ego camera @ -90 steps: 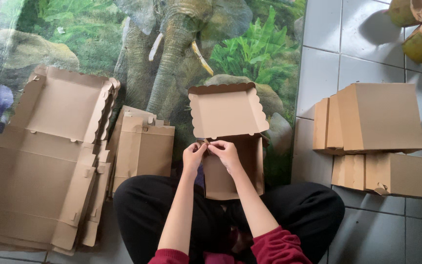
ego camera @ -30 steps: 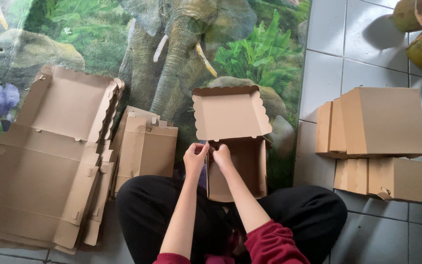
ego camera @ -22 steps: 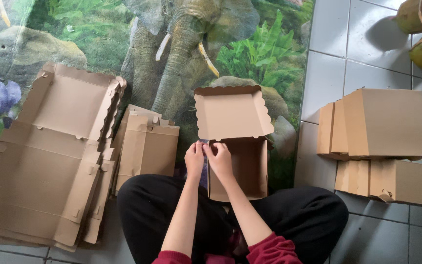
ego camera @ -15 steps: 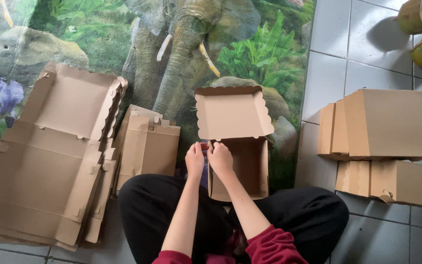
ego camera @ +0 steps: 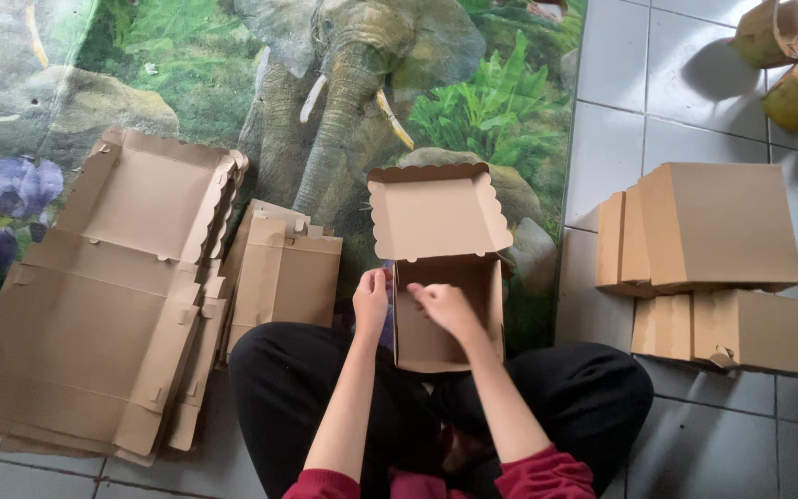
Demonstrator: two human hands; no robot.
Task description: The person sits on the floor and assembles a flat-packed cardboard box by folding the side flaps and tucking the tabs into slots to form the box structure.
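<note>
A brown cardboard box (ego camera: pixel 450 328) stands open on the floor in front of my crossed legs, its scalloped lid (ego camera: pixel 436 214) tilted up and away from me. My left hand (ego camera: pixel 370 298) grips the box's left wall from outside. My right hand (ego camera: pixel 442 304) reaches over the near left part of the box, fingers curled on the inner wall edge. Whether a flap is pinched between the fingers is hidden.
A stack of flat unfolded box blanks (ego camera: pixel 94 296) lies at the left, with a smaller pile of part-folded ones (ego camera: pixel 284 273) beside it. Finished closed boxes (ego camera: pixel 713 231) sit stacked on the tiles at right. Two cut coconut husks (ego camera: pixel 791 55) lie at top right. An elephant-print mat (ego camera: pixel 344 83) covers the floor.
My hands were together at the box's near left corner; now they have parted, the left on the outer wall and the right over the inside. The box stays in place.
</note>
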